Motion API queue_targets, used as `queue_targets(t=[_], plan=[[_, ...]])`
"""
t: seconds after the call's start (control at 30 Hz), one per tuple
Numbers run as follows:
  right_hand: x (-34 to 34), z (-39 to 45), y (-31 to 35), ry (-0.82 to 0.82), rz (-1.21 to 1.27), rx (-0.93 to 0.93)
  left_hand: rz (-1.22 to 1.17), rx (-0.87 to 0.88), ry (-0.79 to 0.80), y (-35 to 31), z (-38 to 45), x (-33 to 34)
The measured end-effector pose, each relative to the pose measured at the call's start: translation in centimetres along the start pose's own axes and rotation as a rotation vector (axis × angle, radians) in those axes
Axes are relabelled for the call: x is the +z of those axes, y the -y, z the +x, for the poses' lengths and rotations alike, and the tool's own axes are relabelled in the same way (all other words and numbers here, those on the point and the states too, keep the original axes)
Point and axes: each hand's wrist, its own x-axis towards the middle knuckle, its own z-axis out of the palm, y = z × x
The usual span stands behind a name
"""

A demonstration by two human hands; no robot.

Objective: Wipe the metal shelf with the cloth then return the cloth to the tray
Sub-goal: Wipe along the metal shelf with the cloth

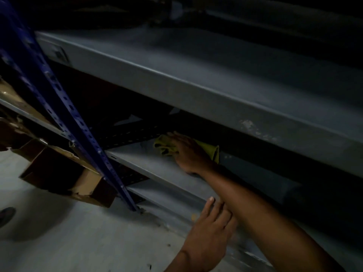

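Right hand (188, 154) presses the cloth (165, 147) flat mid-frame; the shelf (149, 165) runs lower right. Left hand (208, 230) seems idle, fingers relaxed.

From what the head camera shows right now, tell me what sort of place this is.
Probably a storeroom or warehouse: grey metal shelf tiers on a slotted blue upright, torn cardboard boxes alongside, bare concrete floor. The right hand presses a yellow cloth onto the shelf.
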Motion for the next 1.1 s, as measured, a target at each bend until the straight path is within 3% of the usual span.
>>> queue_targets(t=[0.07,0.23,0.4,0.53,0.63,0.7,0.77,0.83,0.9,0.97,1.0,1.1], plan=[[0.4,0.5,0.1,0.013,-0.038,0.062,0.012,-0.005,-0.013,0.0,0.0,0.0],[1.3,-0.2,0.3,0.104,-0.061,-0.019,0.017,0.000,0.027,0.2,-0.1,-0.3],[1.7,-1.3,2.4,0.102,-0.158,-0.083,-0.046,0.034,-0.073,0.6,-0.1,0.4],[2.4,-2.1,4.1,0.117,-0.166,-0.086,-0.061,0.004,0.002,0.4,-0.7,0.1],[1.7,-2.5,4.9,0.214,-0.105,-0.036,-0.049,0.018,-0.089,1.1,-0.6,-0.7],[0.6,-2.3,4.8,0.301,0.073,0.022,-0.196,0.059,-0.162,2.0,-1.2,-1.9],[-0.3,-2.1,4.7,0.358,0.605,0.176,-0.331,-0.027,-0.303,3.4,-1.9,-4.2],[-1.0,-2.2,4.8,0.154,1.196,0.330,-0.404,-0.217,-0.538,4.8,-1.8,-7.5],[-1.2,-2.6,3.9,-0.134,1.308,0.394,-0.440,-0.427,-0.710,6.2,-0.1,-10.2],[-1.6,-3.9,3.3,-0.338,1.172,0.414,-0.421,-0.604,-0.725,7.7,2.6,-11.8],[-1.7,-4.8,2.8,-0.359,0.971,0.399,-0.391,-0.685,-0.658,8.6,3.7,-11.7],[-0.9,-8.1,1.0,-0.050,0.263,0.295,-0.176,-0.871,-0.314,11.8,4.5,-9.9]])
